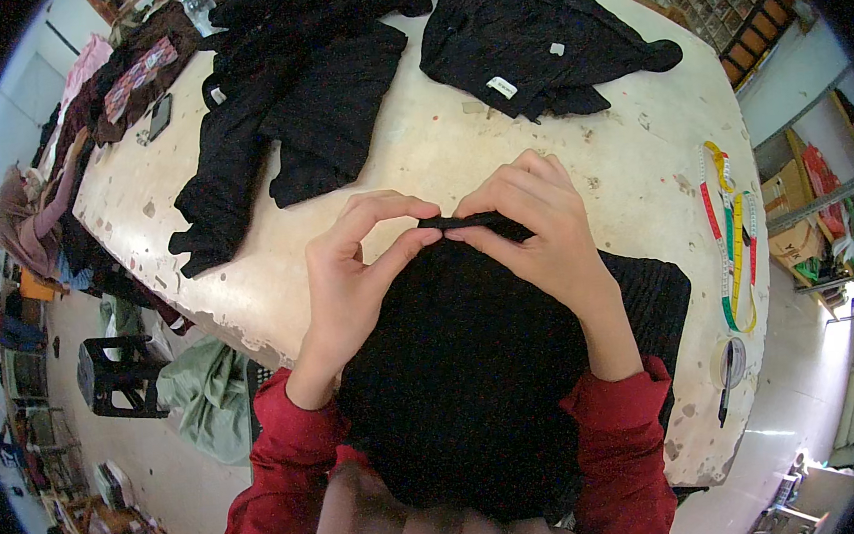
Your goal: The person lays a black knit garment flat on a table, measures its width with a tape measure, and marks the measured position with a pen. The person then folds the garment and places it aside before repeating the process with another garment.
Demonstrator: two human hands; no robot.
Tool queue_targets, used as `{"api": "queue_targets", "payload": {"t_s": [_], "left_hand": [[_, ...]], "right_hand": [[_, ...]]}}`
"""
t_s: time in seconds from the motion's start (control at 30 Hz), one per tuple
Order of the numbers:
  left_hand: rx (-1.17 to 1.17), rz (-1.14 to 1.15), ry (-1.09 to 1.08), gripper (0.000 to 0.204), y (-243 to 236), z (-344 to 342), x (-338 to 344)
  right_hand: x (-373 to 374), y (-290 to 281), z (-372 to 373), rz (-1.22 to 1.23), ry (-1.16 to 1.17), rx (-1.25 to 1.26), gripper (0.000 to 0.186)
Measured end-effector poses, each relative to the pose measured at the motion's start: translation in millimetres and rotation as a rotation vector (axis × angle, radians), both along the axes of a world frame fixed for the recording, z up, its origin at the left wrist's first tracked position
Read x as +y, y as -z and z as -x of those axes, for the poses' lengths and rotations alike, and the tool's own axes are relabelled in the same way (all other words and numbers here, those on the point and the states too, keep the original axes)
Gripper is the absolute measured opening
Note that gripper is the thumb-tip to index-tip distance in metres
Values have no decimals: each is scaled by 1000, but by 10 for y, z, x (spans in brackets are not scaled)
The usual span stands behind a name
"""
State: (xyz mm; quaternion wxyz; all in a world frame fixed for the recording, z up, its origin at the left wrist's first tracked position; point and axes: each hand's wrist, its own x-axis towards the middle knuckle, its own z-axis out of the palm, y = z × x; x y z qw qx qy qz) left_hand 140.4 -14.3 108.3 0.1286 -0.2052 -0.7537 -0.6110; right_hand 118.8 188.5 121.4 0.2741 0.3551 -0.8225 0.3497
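A black knit garment (465,364) hangs from my hands over the near edge of the table, part of it spread to the right. My left hand (351,258) pinches the folded upper edge of this garment between thumb and fingertips. Close beside it, my right hand (533,213) grips the same edge, its fingers curled round the fabric. The two sets of fingertips almost meet. What lies inside the fold is hidden.
More black garments (323,94) lie at the far left of the worn table (630,171), and another black garment (539,37) with white labels lies far right. A tape measure (737,253) and tape roll (730,359) sit along the right edge. A person (32,218) stands at left, near a black stool (120,377).
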Motion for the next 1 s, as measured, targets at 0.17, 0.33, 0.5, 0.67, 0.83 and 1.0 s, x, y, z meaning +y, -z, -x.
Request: {"api": "queue_targets", "payload": {"t_s": [0.17, 0.33, 0.5, 0.67, 0.83, 1.0], "left_hand": [[-79, -59, 36, 18, -77, 16, 38], [-302, -194, 139, 15, -103, 85, 65], [-229, -113, 133, 16, -66, 191, 61], [-284, 95, 31, 18, 269, 293, 57], [-478, 424, 178, 19, 446, -247, -365], [-545, 472, 39, 21, 507, -552, -522]], "right_hand": [[13, -58, -24, 63, -4, -42, 16], [52, -55, -26, 89, -26, -117, 9], [20, -19, 23, 110, 28, -152, 16], [-103, 533, 250, 62, 208, -284, 24], [-34, 994, 440, 109, 243, -430, 27], [-25, 1081, 440, 114, 279, -405, 27]]}}
